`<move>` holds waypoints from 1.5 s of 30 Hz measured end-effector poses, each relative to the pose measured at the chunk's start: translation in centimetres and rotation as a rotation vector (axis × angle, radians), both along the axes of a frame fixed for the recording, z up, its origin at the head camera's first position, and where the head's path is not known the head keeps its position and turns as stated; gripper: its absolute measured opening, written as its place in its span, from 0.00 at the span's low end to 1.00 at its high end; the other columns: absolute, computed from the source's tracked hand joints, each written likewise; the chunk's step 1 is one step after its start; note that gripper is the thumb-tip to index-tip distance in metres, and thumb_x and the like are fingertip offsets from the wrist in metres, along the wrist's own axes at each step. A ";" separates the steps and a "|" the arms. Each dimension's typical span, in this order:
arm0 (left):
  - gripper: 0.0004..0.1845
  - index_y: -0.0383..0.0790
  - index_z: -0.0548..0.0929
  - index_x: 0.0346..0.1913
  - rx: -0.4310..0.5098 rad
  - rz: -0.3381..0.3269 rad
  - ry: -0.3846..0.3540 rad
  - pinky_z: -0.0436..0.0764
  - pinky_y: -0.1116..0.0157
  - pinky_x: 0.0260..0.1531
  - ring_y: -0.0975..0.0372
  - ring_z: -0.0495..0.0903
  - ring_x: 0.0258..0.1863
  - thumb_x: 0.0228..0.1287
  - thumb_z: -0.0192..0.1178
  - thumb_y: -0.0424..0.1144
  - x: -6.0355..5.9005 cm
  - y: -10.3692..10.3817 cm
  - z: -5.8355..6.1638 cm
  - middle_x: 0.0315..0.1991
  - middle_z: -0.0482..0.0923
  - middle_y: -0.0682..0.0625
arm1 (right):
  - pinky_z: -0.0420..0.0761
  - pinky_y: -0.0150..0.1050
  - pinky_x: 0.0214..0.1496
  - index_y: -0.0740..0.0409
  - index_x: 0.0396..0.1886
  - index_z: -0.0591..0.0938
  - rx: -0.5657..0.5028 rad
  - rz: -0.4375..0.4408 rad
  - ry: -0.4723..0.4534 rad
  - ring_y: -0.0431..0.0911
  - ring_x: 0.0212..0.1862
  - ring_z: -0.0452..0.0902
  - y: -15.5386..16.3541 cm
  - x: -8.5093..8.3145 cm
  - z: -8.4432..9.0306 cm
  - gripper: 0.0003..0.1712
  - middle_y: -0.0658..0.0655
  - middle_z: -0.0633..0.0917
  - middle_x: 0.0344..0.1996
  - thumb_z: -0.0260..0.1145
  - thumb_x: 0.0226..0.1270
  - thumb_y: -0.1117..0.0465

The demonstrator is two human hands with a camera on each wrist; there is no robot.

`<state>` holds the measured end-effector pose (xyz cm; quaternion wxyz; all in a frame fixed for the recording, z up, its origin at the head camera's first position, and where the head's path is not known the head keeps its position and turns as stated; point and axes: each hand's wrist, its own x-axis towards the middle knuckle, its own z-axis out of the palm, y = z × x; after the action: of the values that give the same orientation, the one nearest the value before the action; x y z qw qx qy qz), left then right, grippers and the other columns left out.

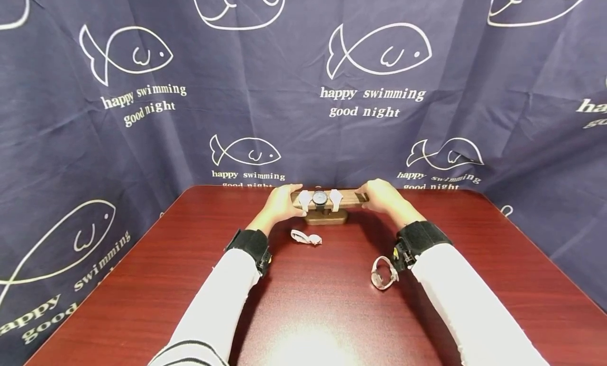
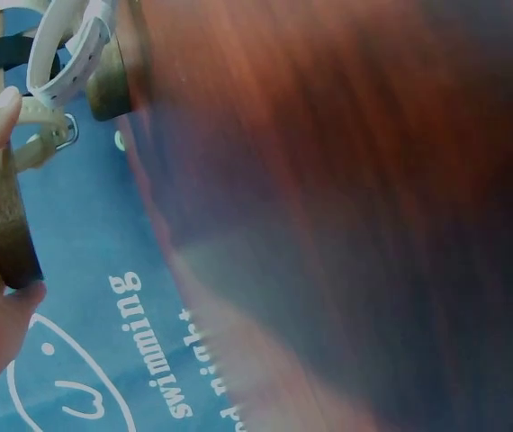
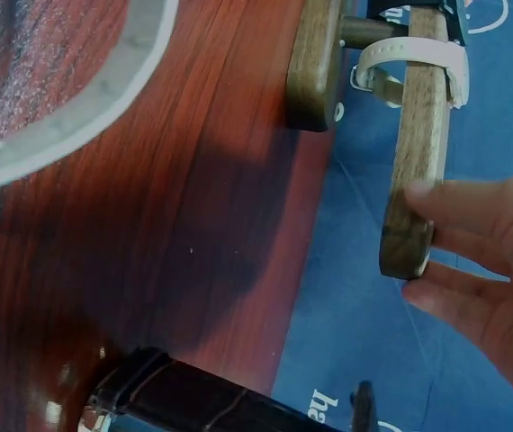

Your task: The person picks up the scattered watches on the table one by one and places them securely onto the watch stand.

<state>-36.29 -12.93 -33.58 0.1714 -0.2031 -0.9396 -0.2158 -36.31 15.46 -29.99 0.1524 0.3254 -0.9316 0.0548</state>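
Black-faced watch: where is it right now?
In the head view the black-faced watch is strapped around the wooden stand's crossbar at the table's far edge, midway between the left hand and right hand.

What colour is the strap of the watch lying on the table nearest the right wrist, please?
The watch strap is pale pink, clearest in the head view.

Bright overhead glare, blurred wrist views

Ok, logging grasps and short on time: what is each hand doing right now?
Left hand: grips the left end of the wooden watch stand.
Right hand: fingers curled round the stand's right end.
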 end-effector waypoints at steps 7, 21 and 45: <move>0.39 0.36 0.73 0.54 0.047 -0.047 0.070 0.65 0.63 0.56 0.55 0.69 0.54 0.31 0.74 0.40 1.8 -0.9 0.6 0.52 0.73 0.44 | 0.73 0.48 0.45 0.63 0.41 0.81 -0.071 0.013 -0.045 0.55 0.41 0.76 1.0 0.3 -0.2 0.22 0.62 0.82 0.37 0.71 0.41 0.63; 0.20 0.32 0.81 0.39 0.273 -0.139 0.118 0.75 0.56 0.41 0.52 0.75 0.39 0.38 0.70 0.36 7.1 -3.2 0.3 0.41 0.76 0.42 | 0.76 0.44 0.39 0.62 0.41 0.81 -0.417 0.009 -0.110 0.48 0.35 0.79 3.3 5.8 0.3 0.19 0.60 0.83 0.35 0.67 0.49 0.59; 0.09 0.40 0.82 0.35 0.356 -0.071 -0.162 0.77 0.67 0.32 0.64 0.81 0.32 0.48 0.65 0.37 8.1 -3.8 0.1 0.31 0.82 0.49 | 0.75 0.44 0.44 0.60 0.36 0.84 -0.166 -0.099 -0.409 0.47 0.39 0.78 8.3 7.7 0.8 0.24 0.54 0.84 0.33 0.68 0.29 0.72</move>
<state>-28.23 -16.70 -33.47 0.1205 -0.1845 -0.8896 -0.4000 -28.62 23.78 -29.23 -0.0108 0.2478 -0.9502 0.1886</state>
